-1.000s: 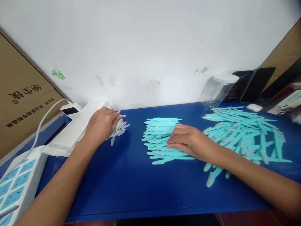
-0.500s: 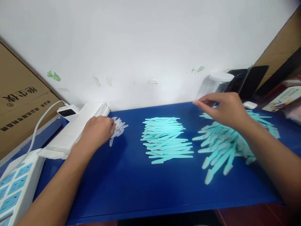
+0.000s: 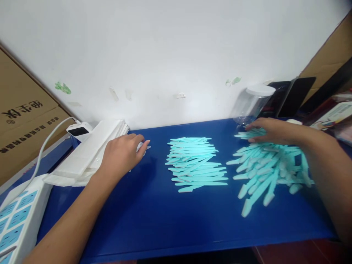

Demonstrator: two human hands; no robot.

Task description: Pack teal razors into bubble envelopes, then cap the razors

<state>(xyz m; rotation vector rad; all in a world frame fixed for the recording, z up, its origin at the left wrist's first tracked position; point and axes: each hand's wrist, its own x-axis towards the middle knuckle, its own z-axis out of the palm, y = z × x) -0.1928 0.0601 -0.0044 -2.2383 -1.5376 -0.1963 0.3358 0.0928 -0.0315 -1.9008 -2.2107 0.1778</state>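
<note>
My left hand [image 3: 122, 152] is over a small pile of translucent plastic pieces [image 3: 148, 147] and hides most of it. Its thumb and forefinger are apart, with some pieces showing between them. My right hand [image 3: 271, 131] reaches over the back of a loose heap of teal eyebrow razors [image 3: 264, 161], thumb and fingers apart; nothing shows held in it. Between the hands lies a roughly lined-up stack of teal eyebrow razors [image 3: 195, 161], pointing sideways.
Flat white packets [image 3: 82, 154] and a white power strip [image 3: 30, 212] are at the left, near a small white device [image 3: 79, 129]. A clear jar with a white lid [image 3: 254, 101] stands against the wall behind my right hand. Cardboard [image 3: 24, 117] borders the blue table [image 3: 154, 223].
My right hand has lowered from the air onto the back of the razor heap. My left hand has shifted right over the translucent pieces, its thumb now spread.
</note>
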